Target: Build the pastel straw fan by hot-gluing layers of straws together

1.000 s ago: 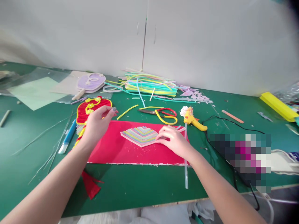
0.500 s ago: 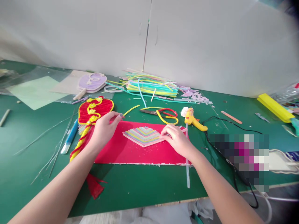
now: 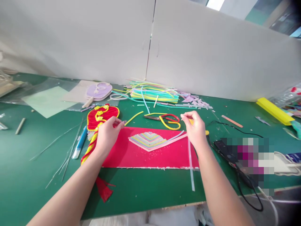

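A red sheet (image 3: 141,153) lies on the green table (image 3: 145,191) with a chevron piece of pastel strips (image 3: 150,140) glued on it. My left hand (image 3: 108,133) is closed in a pinch at the sheet's upper left corner, beside a red and yellow fan (image 3: 98,117). My right hand (image 3: 195,127) is past the sheet's upper right corner. Its fingers curl over the yellow glue gun (image 3: 207,132), which is mostly hidden beneath it. A clear glue stick (image 3: 191,163) runs along the sheet's right edge.
Red-handled scissors (image 3: 164,118) and a yellow tube loop lie behind the sheet. Coloured strips (image 3: 152,92) are piled by the cardboard wall, near a purple fan (image 3: 98,91). A blue cutter (image 3: 80,142) lies at the left. A black cable (image 3: 225,147) and a yellow block (image 3: 275,111) lie at the right.
My right hand has left the chevron piece and moved up and right onto the glue gun. My left hand has stayed pinched at the sheet's corner. The view has tilted up.
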A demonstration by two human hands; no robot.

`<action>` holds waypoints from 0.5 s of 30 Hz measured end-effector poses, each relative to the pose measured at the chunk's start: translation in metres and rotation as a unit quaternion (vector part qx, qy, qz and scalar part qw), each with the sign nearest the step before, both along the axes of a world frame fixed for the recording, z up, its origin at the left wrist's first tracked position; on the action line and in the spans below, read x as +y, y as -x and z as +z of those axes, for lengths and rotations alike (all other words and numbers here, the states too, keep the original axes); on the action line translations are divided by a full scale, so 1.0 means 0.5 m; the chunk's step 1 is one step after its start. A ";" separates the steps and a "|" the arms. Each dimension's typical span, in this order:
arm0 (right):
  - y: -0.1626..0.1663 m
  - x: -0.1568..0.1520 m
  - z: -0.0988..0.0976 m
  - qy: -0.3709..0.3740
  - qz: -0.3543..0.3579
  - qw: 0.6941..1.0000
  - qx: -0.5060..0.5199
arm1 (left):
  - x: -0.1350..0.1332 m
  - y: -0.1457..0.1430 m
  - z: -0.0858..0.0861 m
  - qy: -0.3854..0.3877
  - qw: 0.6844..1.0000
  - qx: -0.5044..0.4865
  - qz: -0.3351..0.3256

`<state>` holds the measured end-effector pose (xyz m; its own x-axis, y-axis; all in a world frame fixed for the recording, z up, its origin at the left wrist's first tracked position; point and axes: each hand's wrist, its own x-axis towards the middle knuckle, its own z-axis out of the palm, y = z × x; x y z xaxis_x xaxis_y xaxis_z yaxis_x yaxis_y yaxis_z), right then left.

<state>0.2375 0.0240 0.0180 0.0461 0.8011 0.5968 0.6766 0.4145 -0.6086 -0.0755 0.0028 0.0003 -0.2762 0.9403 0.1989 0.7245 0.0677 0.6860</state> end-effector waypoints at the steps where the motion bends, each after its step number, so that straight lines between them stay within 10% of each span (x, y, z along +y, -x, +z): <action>1: 0.001 0.003 -0.016 0.010 -0.017 0.999 0.028 | 0.000 0.001 0.000 0.007 1.000 0.005 0.003; 7: 0.017 0.013 -0.092 0.083 0.010 0.995 0.048 | -0.001 -0.013 -0.008 -0.057 0.996 0.008 -0.068; 15: 0.000 0.017 -0.080 0.063 0.008 0.997 0.040 | -0.009 -0.064 -0.008 0.065 0.965 0.016 -0.253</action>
